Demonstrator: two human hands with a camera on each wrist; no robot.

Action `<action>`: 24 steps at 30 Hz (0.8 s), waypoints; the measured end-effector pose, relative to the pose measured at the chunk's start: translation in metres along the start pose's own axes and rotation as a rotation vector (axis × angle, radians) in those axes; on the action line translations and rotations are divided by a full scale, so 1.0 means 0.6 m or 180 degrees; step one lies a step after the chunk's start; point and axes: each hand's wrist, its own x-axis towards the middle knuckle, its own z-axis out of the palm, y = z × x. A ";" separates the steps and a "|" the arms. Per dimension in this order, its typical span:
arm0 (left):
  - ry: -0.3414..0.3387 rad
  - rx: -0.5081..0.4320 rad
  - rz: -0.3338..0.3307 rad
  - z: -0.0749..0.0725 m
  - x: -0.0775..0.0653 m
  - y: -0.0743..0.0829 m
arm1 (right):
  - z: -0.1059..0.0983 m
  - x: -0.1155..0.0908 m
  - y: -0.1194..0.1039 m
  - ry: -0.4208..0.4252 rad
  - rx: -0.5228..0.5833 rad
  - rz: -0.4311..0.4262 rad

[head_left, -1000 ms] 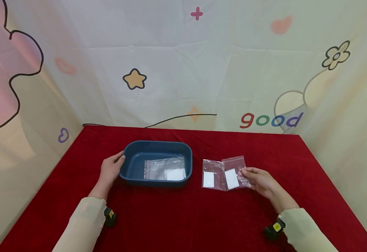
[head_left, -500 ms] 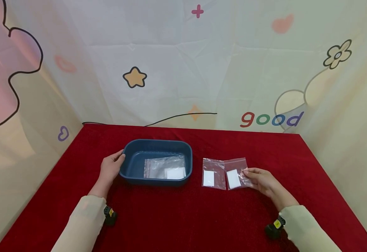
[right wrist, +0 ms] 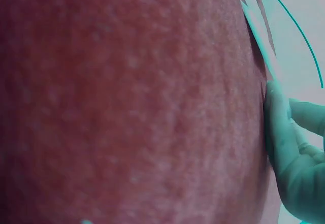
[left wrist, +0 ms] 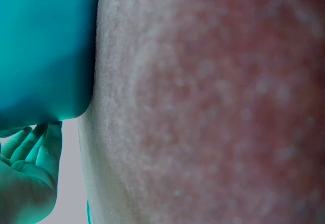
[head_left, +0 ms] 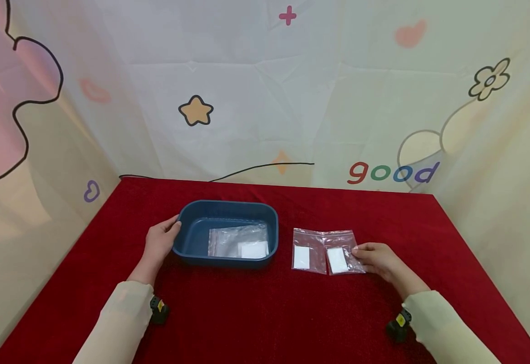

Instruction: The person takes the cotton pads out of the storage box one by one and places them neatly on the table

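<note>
My left hand (head_left: 159, 246) holds the left end of a dark blue plastic bin (head_left: 225, 262), its thumb at the rim. Inside the bin lie clear zip-lock bags (head_left: 228, 241) with a white piece showing in them. To the bin's right, a small clear zip-lock bag (head_left: 316, 253) with a white rectangular piece lies on the red cloth. Beside it is a second such bag (head_left: 353, 263); my right hand (head_left: 380, 262) pinches its right edge. In the right wrist view, the fingers (right wrist: 281, 127) are low by the cloth at the bag's edge.
Red cloth (head_left: 265, 313) covers the table. A pale printed curtain (head_left: 255, 116) rises along the table's back edge and both sides. A small black camera is strapped to each wrist.
The right-hand bag has shifted slightly right and now lies flatter and straighter, level with the bag beside it. My right hand has moved a little with it. The left hand and bin stay put.
</note>
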 end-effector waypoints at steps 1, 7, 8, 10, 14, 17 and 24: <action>0.0004 0.0004 -0.0001 0.000 0.000 0.000 | 0.001 -0.001 -0.003 0.0018 -0.0118 -0.0003; 0.0017 0.0020 0.0003 0.000 0.001 0.000 | 0.008 -0.004 -0.020 0.0100 -0.0521 0.0087; 0.0018 0.0019 0.0006 0.000 0.000 0.000 | 0.008 -0.003 -0.022 0.0108 -0.0556 0.0101; 0.0022 0.0019 0.0018 -0.001 0.000 -0.001 | 0.009 -0.003 -0.024 0.0116 -0.0634 0.0114; 0.0029 0.0010 0.0038 -0.001 0.000 0.000 | 0.010 0.000 -0.027 0.0165 -0.0776 0.0154; 0.0026 0.0000 0.0040 -0.001 -0.001 0.000 | 0.012 0.002 -0.029 0.0220 -0.0885 0.0167; 0.0030 0.0006 0.0051 0.000 -0.001 0.001 | 0.015 0.000 -0.038 0.0293 -0.0972 0.0189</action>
